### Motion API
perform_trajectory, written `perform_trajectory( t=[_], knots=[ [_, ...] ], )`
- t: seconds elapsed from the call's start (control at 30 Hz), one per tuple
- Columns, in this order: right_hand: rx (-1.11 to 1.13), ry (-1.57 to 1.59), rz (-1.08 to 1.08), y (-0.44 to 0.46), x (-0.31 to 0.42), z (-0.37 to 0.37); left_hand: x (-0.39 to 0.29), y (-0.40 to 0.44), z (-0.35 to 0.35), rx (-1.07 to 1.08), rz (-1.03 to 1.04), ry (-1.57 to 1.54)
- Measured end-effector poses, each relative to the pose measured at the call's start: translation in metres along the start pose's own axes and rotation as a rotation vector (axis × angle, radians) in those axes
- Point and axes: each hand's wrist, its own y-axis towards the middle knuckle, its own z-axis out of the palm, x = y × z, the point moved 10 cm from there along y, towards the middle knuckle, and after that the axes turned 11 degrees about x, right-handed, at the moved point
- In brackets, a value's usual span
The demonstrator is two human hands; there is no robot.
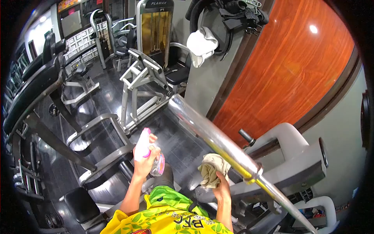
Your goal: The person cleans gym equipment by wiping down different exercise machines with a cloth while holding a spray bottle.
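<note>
My left hand (pixel 147 159) is wrapped round the neck of a spray bottle (pixel 158 165) with a white and pink trigger head and a clear, labelled body. The nozzle end points up and away from me. In my right hand (pixel 222 188) is a crumpled beige cloth (pixel 213 171), held just below a shiny metal barbell (pixel 214 137). The bar runs diagonally from the middle of the view down to the lower right. A gap shows between the cloth and the bar.
A grey machine frame (pixel 290 144) stands on the right, below a wooden door panel (pixel 288 58). Ahead is a weight machine (pixel 155 31) with a silver-framed seat unit. Black padded benches (pixel 31 87) line the left. A white cloth (pixel 201 43) hangs near belts at the top.
</note>
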Motion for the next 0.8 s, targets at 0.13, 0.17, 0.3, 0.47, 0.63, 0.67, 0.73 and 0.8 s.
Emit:
perform_trajectory(
  t=[0.13,0.17,0.3,0.47,0.63,0.67,0.73,0.8],
  knots=[
    [0.090,-0.570,-0.127,0.044,0.016,0.027,0.010,0.070,-0.005,0.075,0.063,-0.038],
    [0.088,0.119,-0.059,0.056,-0.001,0.024,0.010,0.087,-0.001,0.143,0.091,-0.048],
    [0.312,0.242,-0.197,0.077,0.015,0.047,-0.008,0.134,0.028,0.485,0.275,0.275],
    [-0.252,0.195,0.090,0.111,-0.021,0.001,0.012,0.154,0.035,0.620,0.145,0.119],
    [-0.216,0.181,-0.055,0.156,0.019,0.097,-0.005,0.175,0.056,0.821,0.234,0.045],
    [-0.164,0.228,-0.056,0.168,0.018,0.105,0.003,0.174,0.057,0.831,0.154,0.015],
    [-0.153,0.217,-0.108,0.189,0.018,0.113,0.012,0.173,0.062,0.852,0.086,-0.083],
    [-0.180,0.229,-0.108,0.201,0.011,0.118,0.013,0.172,0.070,0.933,0.098,-0.106]
  ],
)
